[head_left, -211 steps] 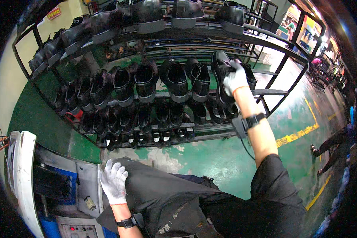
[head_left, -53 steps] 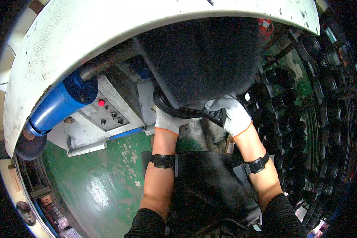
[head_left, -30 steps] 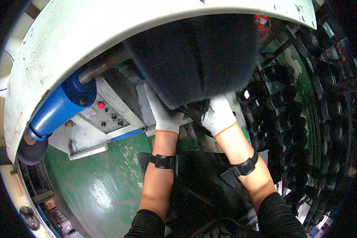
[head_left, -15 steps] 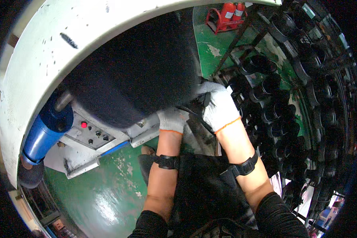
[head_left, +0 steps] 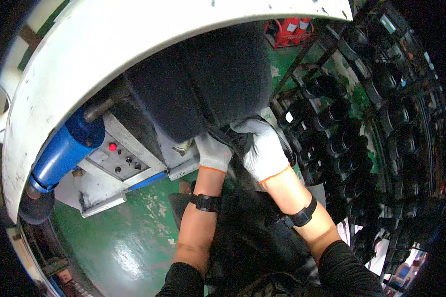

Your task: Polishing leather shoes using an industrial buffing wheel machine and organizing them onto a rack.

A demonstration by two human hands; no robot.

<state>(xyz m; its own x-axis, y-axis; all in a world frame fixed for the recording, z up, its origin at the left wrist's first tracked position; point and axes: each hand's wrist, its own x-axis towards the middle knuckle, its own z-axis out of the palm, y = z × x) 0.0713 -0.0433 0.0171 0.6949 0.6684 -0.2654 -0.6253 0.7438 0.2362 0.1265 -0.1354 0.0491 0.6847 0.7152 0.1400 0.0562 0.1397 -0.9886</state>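
Observation:
My two hands wear white knit gloves with orange cuffs and meet close together below a big dark buffing wheel (head_left: 218, 74). Between them is a black shoe (head_left: 240, 142), dim and largely covered by the gloves. My right hand (head_left: 263, 151) curls over its right side, thumb toward the middle. From the left, my left hand (head_left: 214, 152) grips it, its fingertips hidden behind the shoe and the wheel. The shoe is right at the wheel's lower edge; whether they touch I cannot tell.
A white curved machine hood (head_left: 104, 44) arches overhead. On the left are a blue cylindrical motor housing (head_left: 67, 153) and a control panel (head_left: 121, 156) with a red button. Racks of black shoes (head_left: 344, 138) line the right side. Red fire extinguishers (head_left: 292, 32) stand beyond.
My right hand has moved down and left, closer to my left hand, and the shoe has shifted with it. The view has shifted slightly, showing more of the wheel's lower edge.

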